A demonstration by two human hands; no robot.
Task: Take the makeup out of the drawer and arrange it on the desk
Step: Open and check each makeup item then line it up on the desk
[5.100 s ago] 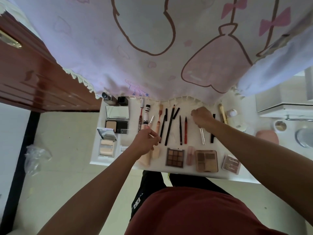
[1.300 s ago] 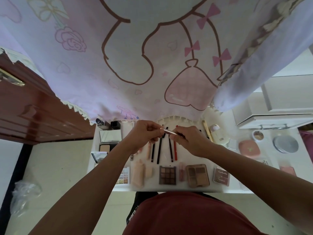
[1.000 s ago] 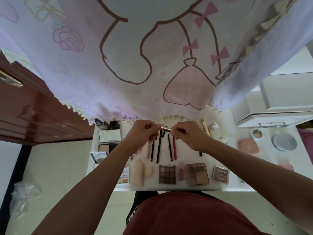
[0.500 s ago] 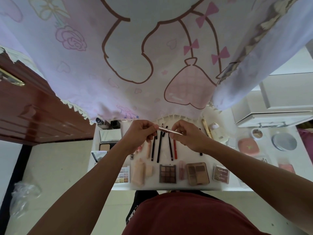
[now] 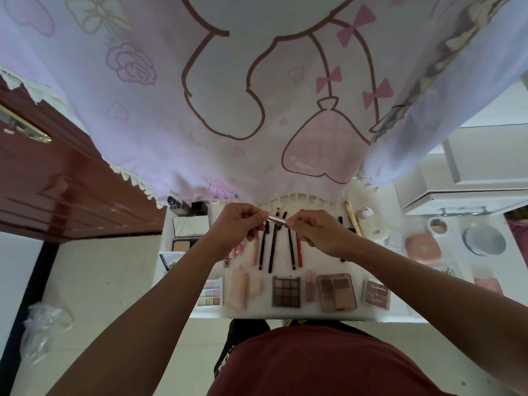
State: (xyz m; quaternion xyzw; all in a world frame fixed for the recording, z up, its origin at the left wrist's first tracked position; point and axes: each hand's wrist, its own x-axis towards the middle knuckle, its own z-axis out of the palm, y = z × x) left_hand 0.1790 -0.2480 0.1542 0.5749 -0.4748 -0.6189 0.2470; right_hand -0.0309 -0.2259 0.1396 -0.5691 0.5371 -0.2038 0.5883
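A thin rose-gold makeup pen is held level above the white desk. My left hand pinches its left end and my right hand pinches its right end. Below them lie several black pencils and a red pencil in a row. Nearer the front edge sit a dark eyeshadow palette, a brown palette, a small pink palette, a pastel palette and a beige tube.
A pink printed cloth hangs over the desk's back. An open compact and lipsticks sit at the left. A gold pen, pink compact and silver tin lie right. A brown door stands left.
Five seconds ago both hands were down among the items on the desk. They now hold the thin pen lifted between them; over the last second it has barely moved.
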